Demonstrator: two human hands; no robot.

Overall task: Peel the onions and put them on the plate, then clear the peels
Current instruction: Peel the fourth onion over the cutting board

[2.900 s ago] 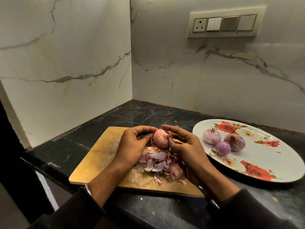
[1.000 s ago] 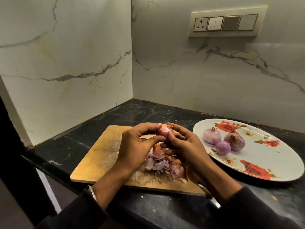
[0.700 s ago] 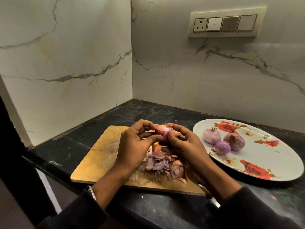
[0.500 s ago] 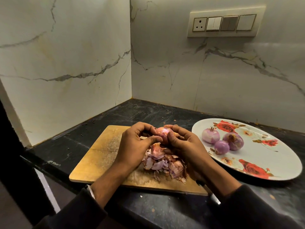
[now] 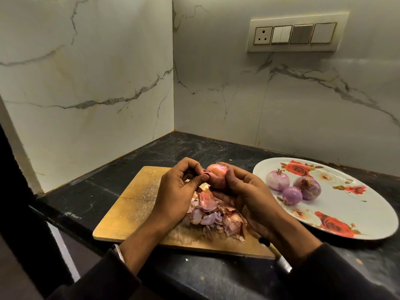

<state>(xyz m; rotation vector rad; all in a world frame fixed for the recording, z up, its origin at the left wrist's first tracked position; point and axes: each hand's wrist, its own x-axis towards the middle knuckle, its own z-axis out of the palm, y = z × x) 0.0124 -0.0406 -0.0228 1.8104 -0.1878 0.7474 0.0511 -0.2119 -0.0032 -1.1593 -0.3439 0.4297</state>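
Holding an unpeeled onion [image 5: 217, 172] above the wooden cutting board [image 5: 138, 204], the right hand [image 5: 249, 198] has its fingers curled round the lower side of the bulb, so only the upper part of the onion shows. The left hand [image 5: 177, 191] is close beside it, and its thumb and forefinger pinch a loose flap of skin [image 5: 205, 174] at the left side of the onion. The other fingers of the left hand are folded into the palm and are hard to see.

Under the hands, a pile of peels [image 5: 216, 215] lies on the board, pink and brown. The hands cover its upper part, so its full extent cannot be told. A dark handle [image 5: 264, 241] comes out below the right wrist at the near edge of the board; most of it is hidden by the sleeve [image 5: 337, 278], and I cannot tell what tool it is.

To the right, a white plate with red roses [image 5: 357, 215] stands on the black countertop [image 5: 91, 195], just beside the board. Three peeled onions [image 5: 277, 180] lie on it, near together at the far left part. The right rim of the plate reaches almost to the picture's edge.

On the marble wall behind, a switch panel [image 5: 295, 33] with one socket is fixed. A band [image 5: 120, 252] shows at the left wrist, half under the cuff.
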